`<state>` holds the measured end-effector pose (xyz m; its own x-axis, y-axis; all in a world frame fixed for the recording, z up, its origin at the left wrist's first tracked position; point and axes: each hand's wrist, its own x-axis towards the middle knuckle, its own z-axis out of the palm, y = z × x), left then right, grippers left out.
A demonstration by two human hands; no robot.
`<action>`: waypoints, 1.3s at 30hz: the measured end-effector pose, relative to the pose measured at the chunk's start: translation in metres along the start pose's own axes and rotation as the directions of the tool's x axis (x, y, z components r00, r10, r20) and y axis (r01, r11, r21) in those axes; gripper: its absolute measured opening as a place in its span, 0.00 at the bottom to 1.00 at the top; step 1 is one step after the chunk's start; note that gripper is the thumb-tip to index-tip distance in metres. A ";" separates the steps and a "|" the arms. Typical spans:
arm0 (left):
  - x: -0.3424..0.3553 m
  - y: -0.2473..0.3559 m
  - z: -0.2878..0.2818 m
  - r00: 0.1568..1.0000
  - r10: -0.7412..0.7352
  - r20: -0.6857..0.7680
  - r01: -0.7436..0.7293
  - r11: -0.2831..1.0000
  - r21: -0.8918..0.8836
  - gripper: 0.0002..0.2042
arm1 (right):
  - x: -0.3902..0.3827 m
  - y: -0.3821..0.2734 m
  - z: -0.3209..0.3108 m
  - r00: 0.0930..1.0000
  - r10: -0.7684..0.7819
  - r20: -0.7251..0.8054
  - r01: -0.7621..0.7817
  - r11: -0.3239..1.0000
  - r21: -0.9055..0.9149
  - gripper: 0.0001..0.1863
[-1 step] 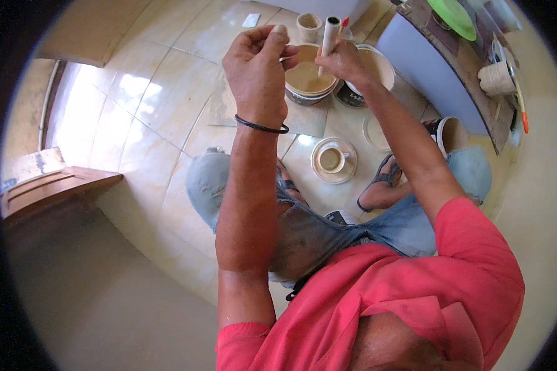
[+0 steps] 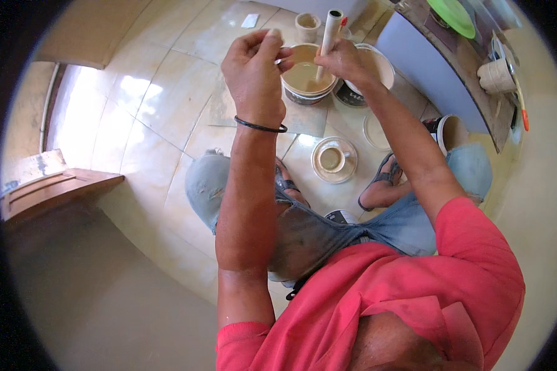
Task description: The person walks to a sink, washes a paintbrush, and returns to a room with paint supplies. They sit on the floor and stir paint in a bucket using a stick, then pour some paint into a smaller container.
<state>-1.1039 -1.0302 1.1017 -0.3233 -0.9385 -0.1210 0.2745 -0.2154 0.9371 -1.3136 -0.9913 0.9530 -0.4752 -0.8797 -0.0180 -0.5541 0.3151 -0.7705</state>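
Observation:
My right hand (image 2: 342,60) is wrapped round a white tube (image 2: 332,29), open at its top end. The tube stands slightly tilted, its lower end in the beige liquid of an open bucket (image 2: 308,98). A small red-tipped thing (image 2: 343,22) shows just behind the tube; whether I hold it too, I cannot tell. My left hand (image 2: 254,74), with a black band at the wrist, is raised left of the bucket. Its fingers are curled and the thumb lies against them; anything between them is hidden.
A second open bucket (image 2: 377,65) stands right of the first. Beyond them is a small beige-stained cup (image 2: 307,25). Between my feet a cup (image 2: 332,159) sits on a round lid (image 2: 335,178). Another bucket (image 2: 453,135) lies near my right knee, below a shelf (image 2: 461,68).
The tube's top has shifted slightly farther up and right in the picture. My left hand has dropped a little. The liquid's surface looks different inside the bucket.

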 end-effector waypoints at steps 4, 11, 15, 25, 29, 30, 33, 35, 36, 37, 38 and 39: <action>0.019 -0.060 -0.008 0.927 -0.317 -0.202 0.311 0.948 -0.060 0.09 | -0.008 0.010 0.006 0.999 0.027 0.021 -0.031 0.977 0.211 0.11; 0.038 -0.228 -0.050 0.618 -0.757 -0.211 0.749 0.649 -0.135 0.38 | -0.035 0.025 0.003 0.997 -0.031 -0.065 0.037 0.995 0.093 0.11; 0.036 -0.269 -0.042 0.646 -0.744 -0.170 0.644 0.651 -0.402 0.25 | -0.056 0.033 -0.007 0.997 0.026 -0.078 -0.009 0.979 0.203 0.11; 0.048 -0.304 -0.060 0.732 -0.677 -0.076 0.620 0.709 -0.336 0.12 | -0.056 0.048 -0.012 0.984 0.047 -0.174 0.000 0.966 0.259 0.10; 0.052 -0.313 -0.077 0.765 -0.643 -0.040 0.593 0.727 -0.347 0.12 | -0.054 0.044 -0.009 0.985 0.064 -0.161 -0.014 0.956 0.292 0.13; 0.054 -0.312 -0.076 0.760 -0.650 -0.021 0.599 0.712 -0.365 0.12 | -0.054 0.045 -0.007 0.983 0.049 -0.176 0.006 0.953 0.303 0.13; 0.055 -0.310 -0.070 0.750 -0.661 -0.021 0.614 0.707 -0.351 0.12 | -0.054 0.048 -0.006 0.983 0.052 -0.174 0.003 0.954 0.299 0.14; 0.054 -0.304 -0.064 0.744 -0.666 -0.054 0.605 0.706 -0.368 0.10 | -0.055 0.049 -0.007 0.984 0.062 -0.170 -0.012 0.959 0.282 0.13; 0.054 -0.300 -0.060 0.740 -0.668 -0.070 0.601 0.705 -0.377 0.09 | -0.055 0.049 -0.008 0.983 0.064 -0.174 -0.014 0.962 0.273 0.13; 0.054 -0.297 -0.055 0.743 -0.667 -0.060 0.605 0.707 -0.365 0.09 | -0.055 0.049 -0.010 0.982 0.066 -0.178 -0.017 0.965 0.263 0.13; 0.055 -0.294 -0.049 0.745 -0.665 -0.050 0.610 0.709 -0.353 0.08 | -0.055 0.050 -0.011 0.981 0.054 -0.186 -0.004 0.965 0.261 0.13; 0.056 -0.295 -0.052 0.750 -0.660 -0.045 0.609 0.715 -0.344 0.08 | -0.056 0.049 -0.011 0.981 0.035 -0.189 0.015 0.965 0.261 0.14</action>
<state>-1.1562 -1.0328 0.8019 -0.3833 -0.5732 -0.7242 0.3103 -0.8185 0.4836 -1.3219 -0.9228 0.9238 -0.6152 -0.7848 0.0754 -0.3637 0.1976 -0.9103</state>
